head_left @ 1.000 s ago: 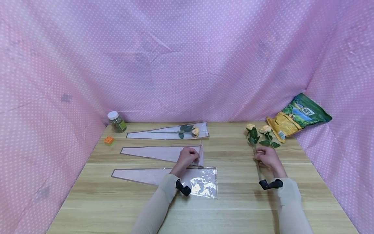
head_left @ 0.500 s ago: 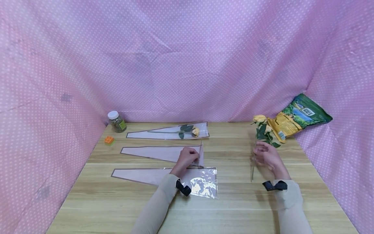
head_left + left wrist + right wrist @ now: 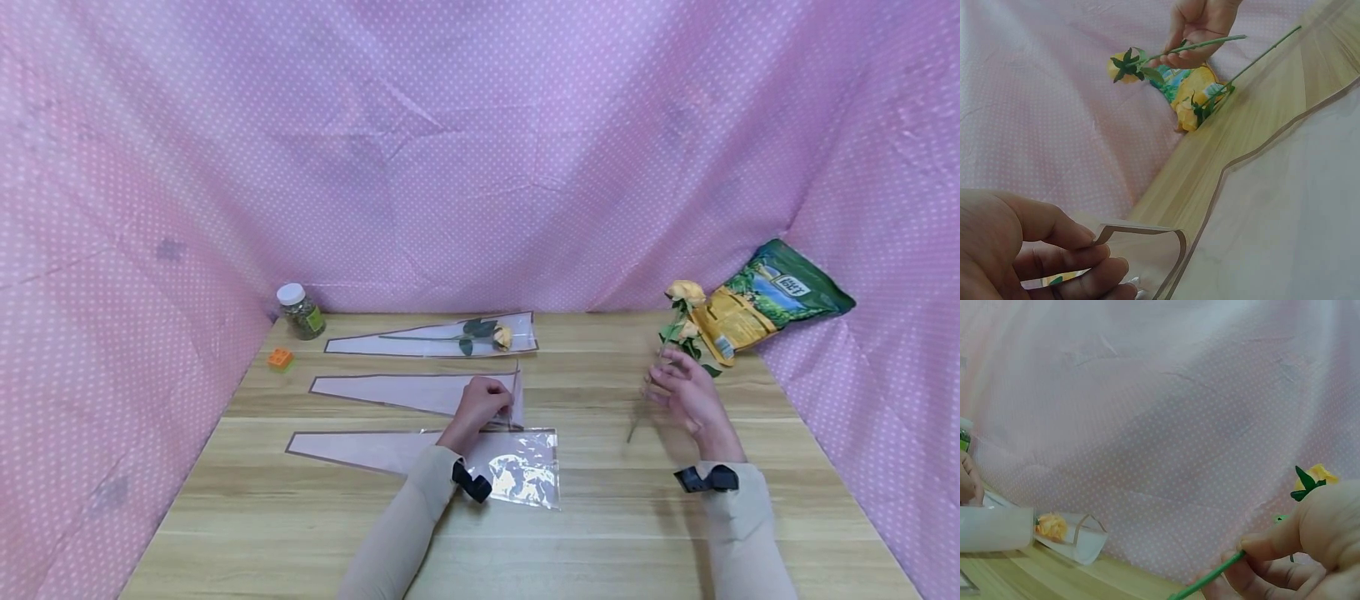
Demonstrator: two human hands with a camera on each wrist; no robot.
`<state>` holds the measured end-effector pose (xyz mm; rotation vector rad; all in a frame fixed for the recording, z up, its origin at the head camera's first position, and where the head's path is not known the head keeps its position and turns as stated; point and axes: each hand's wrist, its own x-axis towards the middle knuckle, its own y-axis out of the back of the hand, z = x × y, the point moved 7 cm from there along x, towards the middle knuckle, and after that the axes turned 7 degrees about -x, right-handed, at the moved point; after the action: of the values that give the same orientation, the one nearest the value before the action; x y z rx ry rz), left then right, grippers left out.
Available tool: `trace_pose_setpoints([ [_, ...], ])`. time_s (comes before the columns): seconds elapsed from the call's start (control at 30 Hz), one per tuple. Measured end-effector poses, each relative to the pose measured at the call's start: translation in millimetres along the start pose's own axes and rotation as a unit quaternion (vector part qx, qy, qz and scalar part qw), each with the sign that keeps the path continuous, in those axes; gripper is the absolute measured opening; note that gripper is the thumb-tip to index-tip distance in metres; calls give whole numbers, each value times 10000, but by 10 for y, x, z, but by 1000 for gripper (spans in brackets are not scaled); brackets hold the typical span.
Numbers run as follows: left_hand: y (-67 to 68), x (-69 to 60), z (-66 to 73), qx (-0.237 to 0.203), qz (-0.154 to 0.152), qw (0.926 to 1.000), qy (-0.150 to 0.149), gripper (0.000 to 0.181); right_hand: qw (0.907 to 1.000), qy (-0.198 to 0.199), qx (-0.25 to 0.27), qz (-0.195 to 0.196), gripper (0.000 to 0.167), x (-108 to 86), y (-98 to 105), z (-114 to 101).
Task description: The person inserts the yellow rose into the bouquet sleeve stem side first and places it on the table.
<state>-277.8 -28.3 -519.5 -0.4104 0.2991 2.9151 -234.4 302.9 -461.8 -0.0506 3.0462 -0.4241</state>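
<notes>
My left hand (image 3: 483,402) pinches the rim of the middle flower sleeve (image 3: 390,390), a tapered clear one with a brown border, and its mouth stands raised. In the left wrist view the thumb and fingers (image 3: 1063,232) grip that bordered edge. At the right, my right hand (image 3: 693,398) holds a yellow rose (image 3: 686,292) by its green stem (image 3: 1207,579), clear of the table, bloom up and stem slanting down to the left. Behind that hand a second yellow rose (image 3: 1188,115) lies on the table, partly hidden in the head view.
A back sleeve (image 3: 360,344) has a yellow rose (image 3: 502,337) in it. A front sleeve (image 3: 360,448) lies flat near the left forearm. A green and yellow bag (image 3: 787,287) leans at the back right. A white-lidded jar (image 3: 302,317) and an orange block (image 3: 280,358) stand at left.
My right hand has lifted the rose off the table, its bloom moving up and right and its stem end swinging left. The left hand stays at the middle sleeve's mouth.
</notes>
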Motion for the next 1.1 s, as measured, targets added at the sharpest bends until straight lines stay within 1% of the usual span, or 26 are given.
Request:
trace_pose_setpoints([
  [0.2,0,0,2,-10,6,10000,-49,10,9980,284,529,-205,26,7,-120,-80],
  [0.37,-2,1,-4,-36,4,9999,-111,10,9930,534,1038,-206,29,17,-151,-133],
  [0.57,6,-20,48,76,49,9987,-511,10,9855,774,1507,-44,32,27,-134,-177],
  [0.67,7,-28,63,112,72,9982,-593,10,9838,813,1597,52,29,32,-118,-184],
  [0.8,9,-37,68,120,87,9980,-609,10,9838,801,1597,155,26,35,-96,-179],
  [1.1,0,-29,51,89,51,9990,-439,10,9840,828,1554,256,20,16,-99,-166],
])
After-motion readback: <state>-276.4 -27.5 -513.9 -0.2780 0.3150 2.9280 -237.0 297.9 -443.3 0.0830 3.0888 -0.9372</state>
